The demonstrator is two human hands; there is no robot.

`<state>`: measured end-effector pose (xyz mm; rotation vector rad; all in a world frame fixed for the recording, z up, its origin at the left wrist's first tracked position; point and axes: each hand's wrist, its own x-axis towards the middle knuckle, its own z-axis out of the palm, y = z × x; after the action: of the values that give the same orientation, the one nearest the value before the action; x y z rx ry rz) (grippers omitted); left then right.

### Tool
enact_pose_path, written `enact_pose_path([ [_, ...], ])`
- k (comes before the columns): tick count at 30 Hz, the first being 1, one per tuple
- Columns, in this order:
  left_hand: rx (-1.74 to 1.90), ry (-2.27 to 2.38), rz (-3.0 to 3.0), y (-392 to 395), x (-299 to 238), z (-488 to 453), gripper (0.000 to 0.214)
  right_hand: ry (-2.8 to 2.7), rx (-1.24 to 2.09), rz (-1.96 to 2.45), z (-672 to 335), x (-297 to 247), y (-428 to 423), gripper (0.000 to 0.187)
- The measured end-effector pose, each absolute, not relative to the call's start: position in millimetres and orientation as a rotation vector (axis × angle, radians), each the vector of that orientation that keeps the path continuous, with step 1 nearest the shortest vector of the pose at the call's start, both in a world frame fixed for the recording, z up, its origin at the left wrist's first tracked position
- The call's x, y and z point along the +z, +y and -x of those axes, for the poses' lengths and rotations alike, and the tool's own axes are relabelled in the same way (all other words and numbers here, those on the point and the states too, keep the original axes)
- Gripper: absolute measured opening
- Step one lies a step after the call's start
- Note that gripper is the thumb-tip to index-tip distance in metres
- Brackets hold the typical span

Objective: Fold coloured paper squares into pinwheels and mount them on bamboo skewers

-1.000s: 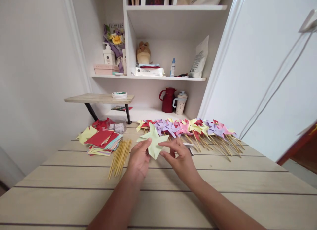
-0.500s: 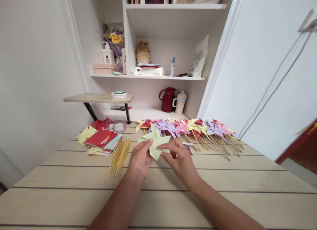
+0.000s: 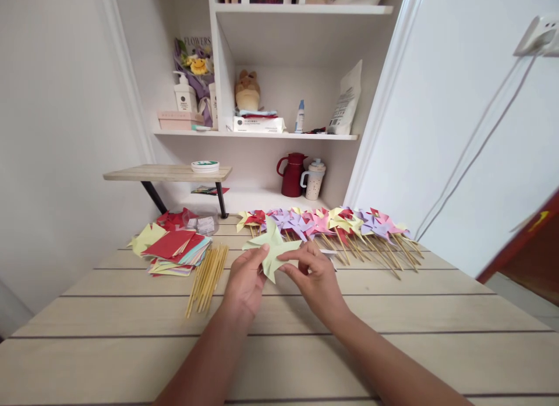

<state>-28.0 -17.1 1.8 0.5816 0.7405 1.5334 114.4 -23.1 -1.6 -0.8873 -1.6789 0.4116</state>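
A pale green paper pinwheel point(image 3: 272, 247) is held up over the table between both hands. My left hand point(image 3: 248, 278) grips its left side, thumb on the front and fingers behind. On the other side my right hand point(image 3: 315, 276) pinches a lower right blade between thumb and index finger. No stick shows on this pinwheel. Beyond the hands lies a row of finished pinwheels point(image 3: 318, 222) in purple, pink, red and yellow on thin sticks. Left of my left hand rest a bundle of bare wooden sticks point(image 3: 207, 281) and a stack of coloured paper squares point(image 3: 174, 249).
Behind the paper stack sits a clear plastic box point(image 3: 201, 223) with small pale items. A small raised shelf point(image 3: 166, 173) on black legs stands at the back left. A red jug point(image 3: 292, 176) and a speckled cup point(image 3: 314, 180) stand under the white shelving point(image 3: 257, 136).
The camera view has shifted slightly, so the background sits a little further left. My right thumb has drawn nearer the index finger at the blade; the pinwheel stays in both hands.
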Motion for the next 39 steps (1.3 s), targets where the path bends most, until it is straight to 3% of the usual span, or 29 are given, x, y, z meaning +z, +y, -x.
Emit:
enact_pose_path([
  [6,1.515,0.737,-0.609,-17.9,1.1,27.5,0.030,-1.656,0.437,0.894,-113.5,-0.4,-23.3,0.005],
  [39,1.566,1.001,-0.825,-22.9,4.4,22.3,0.033,-1.610,0.534,0.982,-119.6,1.6,-14.1,0.016],
])
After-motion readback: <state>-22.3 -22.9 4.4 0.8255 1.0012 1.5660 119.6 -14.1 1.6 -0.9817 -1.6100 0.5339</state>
